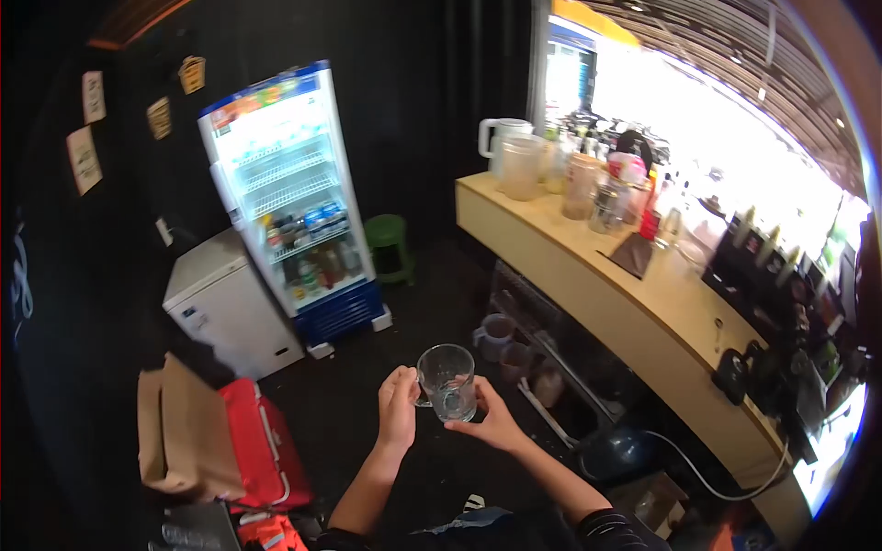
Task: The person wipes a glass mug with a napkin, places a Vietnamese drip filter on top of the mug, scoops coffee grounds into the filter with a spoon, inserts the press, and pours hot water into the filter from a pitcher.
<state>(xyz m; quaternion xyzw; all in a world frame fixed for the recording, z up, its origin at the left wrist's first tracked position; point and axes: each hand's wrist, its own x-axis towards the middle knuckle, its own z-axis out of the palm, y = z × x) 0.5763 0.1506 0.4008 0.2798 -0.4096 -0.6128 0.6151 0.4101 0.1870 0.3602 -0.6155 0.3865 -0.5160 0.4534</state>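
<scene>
A clear glass mug [447, 381] is held up in front of me, above the dark floor, its open rim tilted toward the camera. My left hand [399, 404] has its fingers closed round the mug's handle on the left side. On the other side, my right hand [487, 415] grips the lower wall and base of the mug, with the thumb beneath. Nothing can be seen inside the mug apart from its thick glass bottom.
A wooden counter [588, 266] with pitchers [521, 167] and jars curves along the right, above a low shelf with jugs [496, 332]. A lit drinks fridge [294, 193], white chest freezer [230, 303], green stool [388, 243], red cooler [266, 441] and cardboard box [197, 432] stand left.
</scene>
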